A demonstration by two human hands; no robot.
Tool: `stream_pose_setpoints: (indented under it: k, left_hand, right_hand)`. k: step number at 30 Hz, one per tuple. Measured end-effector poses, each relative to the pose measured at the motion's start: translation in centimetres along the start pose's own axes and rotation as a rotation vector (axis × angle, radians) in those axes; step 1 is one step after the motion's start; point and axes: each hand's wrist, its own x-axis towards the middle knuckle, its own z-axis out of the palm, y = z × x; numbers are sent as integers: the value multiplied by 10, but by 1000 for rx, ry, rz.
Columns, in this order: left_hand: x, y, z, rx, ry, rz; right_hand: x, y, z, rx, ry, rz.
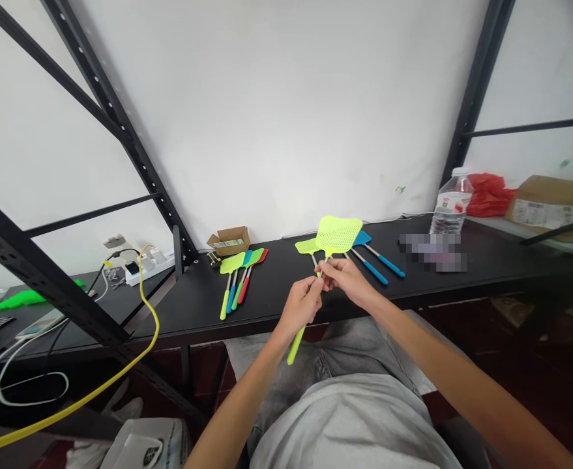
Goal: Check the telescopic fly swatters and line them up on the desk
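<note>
Both of my hands grip one yellow-green fly swatter (339,235), raised above the table's front edge with its perforated head up. My left hand (302,305) is closed around the thin shaft, and the green handle sticks out below it. Higher up, just under the head, the fingers of my right hand (342,277) pinch the shaft. Behind the raised head lie another yellow-green swatter (308,247) and blue swatters (374,272), partly covered. To the left, several swatters (232,263) in yellow-green, blue, green and red lie side by side, handles toward me.
A small open cardboard box (229,241) stands by the wall on the black table (178,306). At right are a water bottle (451,203), a red bag (489,194) and a parcel (553,207). Black shelf posts (120,130) and a yellow cable (152,326) run along the left.
</note>
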Motion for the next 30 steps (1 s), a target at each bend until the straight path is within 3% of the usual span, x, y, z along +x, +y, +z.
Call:
stream_pose_setpoints:
  k: [3, 8, 15, 19, 23, 26, 30]
  left_hand:
    - [2, -3, -1, -23, 21, 1]
    - [5, -12, 1, -54, 8, -50]
    - [2, -13, 4, -80, -104, -125]
    - [3, -8, 10, -85, -122, -129]
    - [4, -7, 11, -80, -110, -118]
    - [5, -10, 8, -108, -104, -103]
    - [6, -15, 6, -164, -41, -73]
  right_hand:
    - [-2, 3, 6, -40, -49, 4]
    - [1, 9, 5, -29, -9, 33]
    - [13, 1, -28, 114, 243, 18]
    - [13, -8, -42, 112, 248, -11]
    - [12, -9, -38, 111, 273, -24]
    - [9, -7, -28, 87, 238, 3]
    - [3, 0, -8, -30, 55, 62]
